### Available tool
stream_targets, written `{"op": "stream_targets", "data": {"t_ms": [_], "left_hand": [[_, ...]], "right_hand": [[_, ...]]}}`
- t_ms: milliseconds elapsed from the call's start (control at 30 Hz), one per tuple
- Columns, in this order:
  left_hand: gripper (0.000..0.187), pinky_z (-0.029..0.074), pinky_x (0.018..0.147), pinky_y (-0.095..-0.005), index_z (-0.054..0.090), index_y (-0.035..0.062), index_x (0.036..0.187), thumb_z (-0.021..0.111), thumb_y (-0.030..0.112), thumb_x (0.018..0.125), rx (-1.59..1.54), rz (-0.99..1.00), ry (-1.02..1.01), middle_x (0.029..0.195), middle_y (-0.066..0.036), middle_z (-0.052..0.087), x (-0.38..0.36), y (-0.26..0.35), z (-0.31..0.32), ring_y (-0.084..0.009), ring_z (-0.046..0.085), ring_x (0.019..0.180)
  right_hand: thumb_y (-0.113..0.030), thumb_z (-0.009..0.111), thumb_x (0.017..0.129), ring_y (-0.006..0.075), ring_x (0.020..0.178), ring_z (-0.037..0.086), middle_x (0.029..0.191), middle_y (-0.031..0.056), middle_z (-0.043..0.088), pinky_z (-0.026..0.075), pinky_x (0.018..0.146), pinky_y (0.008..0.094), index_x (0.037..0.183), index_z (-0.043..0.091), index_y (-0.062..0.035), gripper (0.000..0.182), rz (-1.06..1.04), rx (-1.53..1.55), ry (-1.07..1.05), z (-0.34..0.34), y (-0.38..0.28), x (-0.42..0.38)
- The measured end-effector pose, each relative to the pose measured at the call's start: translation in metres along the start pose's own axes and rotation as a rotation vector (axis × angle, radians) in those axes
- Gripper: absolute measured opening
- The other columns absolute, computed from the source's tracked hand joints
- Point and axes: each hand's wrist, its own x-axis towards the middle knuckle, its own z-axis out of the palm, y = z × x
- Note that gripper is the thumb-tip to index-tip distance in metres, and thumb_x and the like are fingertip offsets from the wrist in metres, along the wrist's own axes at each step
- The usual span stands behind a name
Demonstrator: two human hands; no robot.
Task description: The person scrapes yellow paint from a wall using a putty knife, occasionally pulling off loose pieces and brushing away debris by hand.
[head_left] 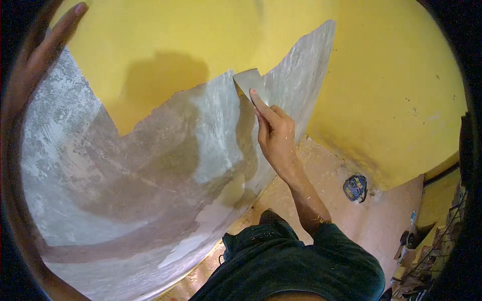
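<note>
Pinching the scraper (248,81) at the ragged paint edge (201,85), right hand (276,134) below open yellow wall (211,30); left hand (46,52) spread.

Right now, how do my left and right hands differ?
Your left hand is open with fingers extended, while your right hand is closed on a flat scraper, one finger laid along it. The left is at the upper left edge of the view; the right is near the middle. Both are bare and raised at the wall, near where yellow paint meets the grey surface.

Right hand (277,135) pressing scraper (248,81) to wall (165,30); left hand (47,50) on wall, fingers spread.
</note>
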Motion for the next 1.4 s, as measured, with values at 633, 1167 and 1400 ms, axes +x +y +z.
{"op": "stream_targets", "data": {"t_ms": [633, 1167, 1400], "left_hand": [[0.064, 0.012, 0.125, -0.0526, 0.040, 0.0141, 0.153, 0.047, 0.044, 0.097, 0.102, -0.059, 0.010, 0.162, -0.015, 0.031, 0.001, 0.019, -0.009, -0.0337, 0.024, 0.151], [0.064, 0.010, 0.125, -0.0530, 0.039, 0.0116, 0.153, 0.041, 0.046, 0.099, 0.139, -0.071, -0.019, 0.163, -0.017, 0.028, 0.009, 0.020, -0.025, -0.0333, 0.021, 0.152], [0.065, 0.009, 0.125, -0.0531, 0.039, 0.0105, 0.153, 0.038, 0.047, 0.100, 0.380, -0.211, 0.052, 0.163, -0.018, 0.027, 0.026, 0.037, -0.063, -0.0332, 0.020, 0.152]], "right_hand": [[0.011, 0.061, 0.080, 0.0309, 0.060, 0.049, 0.072, 0.0164, 0.045, 0.045, 0.059, 0.0418, 0.148, 0.053, -0.0224, 0.077, -0.078, -0.106, -0.103, -0.003, 0.020, 0.011], [0.001, 0.062, 0.090, 0.0336, 0.062, 0.052, 0.071, 0.0184, 0.049, 0.046, 0.061, 0.0444, 0.148, 0.052, -0.0220, 0.062, -0.097, -0.141, -0.110, -0.006, 0.011, 0.024], [0.000, 0.061, 0.094, 0.0226, 0.059, 0.048, 0.068, 0.0121, 0.052, 0.041, 0.056, 0.0345, 0.143, 0.058, -0.0111, 0.050, -0.082, 0.069, -0.104, -0.001, 0.014, 0.000]]}}
